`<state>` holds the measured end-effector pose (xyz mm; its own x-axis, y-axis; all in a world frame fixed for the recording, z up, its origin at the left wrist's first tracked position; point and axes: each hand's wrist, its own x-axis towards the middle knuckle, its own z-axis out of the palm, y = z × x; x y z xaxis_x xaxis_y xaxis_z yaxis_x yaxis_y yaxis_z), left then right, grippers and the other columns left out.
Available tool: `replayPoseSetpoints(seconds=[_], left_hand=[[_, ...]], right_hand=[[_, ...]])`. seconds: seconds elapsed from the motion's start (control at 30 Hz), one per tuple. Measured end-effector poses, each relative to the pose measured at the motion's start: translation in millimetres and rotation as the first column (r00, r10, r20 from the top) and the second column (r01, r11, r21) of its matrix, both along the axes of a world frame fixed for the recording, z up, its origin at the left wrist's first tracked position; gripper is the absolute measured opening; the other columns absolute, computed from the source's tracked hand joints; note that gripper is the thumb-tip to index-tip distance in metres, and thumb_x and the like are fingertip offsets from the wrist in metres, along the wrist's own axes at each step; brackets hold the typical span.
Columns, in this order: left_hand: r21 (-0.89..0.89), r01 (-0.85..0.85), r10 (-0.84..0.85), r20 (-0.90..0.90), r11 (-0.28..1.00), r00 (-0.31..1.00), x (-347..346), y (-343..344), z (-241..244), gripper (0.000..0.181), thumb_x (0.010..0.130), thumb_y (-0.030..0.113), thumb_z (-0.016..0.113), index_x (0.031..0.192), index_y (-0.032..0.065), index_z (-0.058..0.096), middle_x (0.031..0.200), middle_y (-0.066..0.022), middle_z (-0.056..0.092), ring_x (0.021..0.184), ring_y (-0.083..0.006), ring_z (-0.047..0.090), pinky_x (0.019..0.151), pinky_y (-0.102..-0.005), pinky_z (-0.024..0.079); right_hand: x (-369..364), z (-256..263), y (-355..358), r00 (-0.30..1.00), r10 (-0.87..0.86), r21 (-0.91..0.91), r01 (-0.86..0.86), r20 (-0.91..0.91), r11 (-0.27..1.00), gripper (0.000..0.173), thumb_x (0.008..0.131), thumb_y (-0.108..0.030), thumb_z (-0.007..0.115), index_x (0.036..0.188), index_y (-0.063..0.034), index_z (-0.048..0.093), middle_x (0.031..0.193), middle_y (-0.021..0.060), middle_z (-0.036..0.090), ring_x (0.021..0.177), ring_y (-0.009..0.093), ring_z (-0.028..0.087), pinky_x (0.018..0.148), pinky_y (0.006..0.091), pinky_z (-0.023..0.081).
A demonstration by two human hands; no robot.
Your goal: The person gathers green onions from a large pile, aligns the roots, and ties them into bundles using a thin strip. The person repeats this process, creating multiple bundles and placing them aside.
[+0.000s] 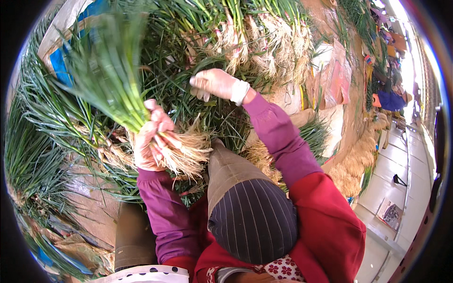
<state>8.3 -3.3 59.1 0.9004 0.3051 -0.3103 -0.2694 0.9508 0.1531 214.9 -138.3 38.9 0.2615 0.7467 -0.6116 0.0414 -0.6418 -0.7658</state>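
Note:
My left hand (pixel 152 138), in a thin pale glove, grips a bunch of spring onions or green garlic (pixel 131 106) around the pinkish stems. Its blurred green leaves fan up and left, while the pale roots (pixel 185 152) hang toward my knee. My right hand (pixel 214 84), also gloved with a white cuff, hovers right of the bunch above loose leaves (pixel 177 78), apart from the left hand. Its fingers are curled and blurred; whether a leaf is pinched in them is unclear. More rooted plants (pixel 233 35) lie beyond it.
Plants (pixel 39 152) are heaped along the left. A crumpled pink plastic bag (pixel 334 79) lies to the right, near a row of bundles with roots outward (pixel 354 166). My knee under striped cloth (pixel 254 219) juts up in front. A person in blue (pixel 391 100) is far right.

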Motion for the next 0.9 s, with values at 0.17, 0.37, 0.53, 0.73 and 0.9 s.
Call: replayPoseSetpoints(seconds=[0.17, 0.37, 0.53, 0.73, 0.9], left_hand=[[0.395, 0.067, 0.009, -0.186, 0.916, 0.982, 9, 21, 12, 0.059, 0.083, 0.009, 0.063, 0.136, -0.0006, 0.038, 0.096, -0.0033, 0.051, 0.082, -0.0120, 0.052, 0.061, -0.0282, 0.059], [0.194, 0.140, -0.082, -0.280, 0.971, 0.957, 2, 10, -15, 0.024, 0.083, 0.004, 0.062, 0.105, 0.0013, 0.054, 0.083, -0.0066, 0.057, 0.074, -0.0166, 0.061, 0.057, -0.0336, 0.061], [0.255, 0.376, -0.260, -0.392, 0.891, 0.883, 11, -5, -22, 0.024, 0.087, 0.016, 0.060, 0.104, -0.0008, 0.059, 0.102, -0.0173, 0.067, 0.073, -0.0203, 0.068, 0.051, -0.0249, 0.055], [0.261, 0.279, -0.134, -0.464, 0.924, 0.876, -6, -3, -37, 0.020, 0.087, 0.014, 0.060, 0.099, -0.0024, 0.059, 0.086, -0.0136, 0.066, 0.060, -0.0241, 0.066, 0.051, -0.0287, 0.056], [0.333, 0.535, -0.067, -0.800, 0.777, 0.596, -2, 14, -39, 0.017, 0.083, 0.007, 0.064, 0.097, -0.0013, 0.060, 0.075, -0.0098, 0.064, 0.041, -0.0163, 0.055, 0.036, -0.0244, 0.042]], right_hand=[[82, 36, -24, 0.561, -0.040, -0.259, 0.443, 0.827, 0.859, 0.039, 0.094, -0.045, 0.052, 0.097, -0.0079, 0.065, 0.077, 0.0037, 0.062, 0.066, 0.015, 0.058, 0.068, 0.0339, 0.051], [63, 45, -44, 0.536, -0.247, -0.084, 0.518, 0.807, 0.851, 0.028, 0.097, -0.032, 0.048, 0.093, -0.0111, 0.065, 0.082, 0.0048, 0.066, 0.067, 0.011, 0.059, 0.064, 0.0276, 0.051], [-53, 10, -30, 0.581, -0.105, 0.248, -0.172, 0.807, 0.953, 0.028, 0.093, -0.037, 0.054, 0.082, -0.0149, 0.067, 0.071, 0.0012, 0.065, 0.063, 0.016, 0.063, 0.060, 0.0285, 0.052], [-23, 3, -41, 0.653, -0.432, 0.272, 0.337, 0.622, 0.901, 0.018, 0.095, -0.021, 0.052, 0.089, -0.0153, 0.067, 0.081, 0.0026, 0.068, 0.071, 0.011, 0.063, 0.061, 0.0289, 0.053], [70, -15, -44, 0.686, 0.138, -0.509, 0.374, 0.714, 0.775, 0.040, 0.096, -0.044, 0.047, 0.095, -0.0075, 0.063, 0.079, 0.0085, 0.065, 0.066, 0.018, 0.061, 0.062, 0.0364, 0.051]])
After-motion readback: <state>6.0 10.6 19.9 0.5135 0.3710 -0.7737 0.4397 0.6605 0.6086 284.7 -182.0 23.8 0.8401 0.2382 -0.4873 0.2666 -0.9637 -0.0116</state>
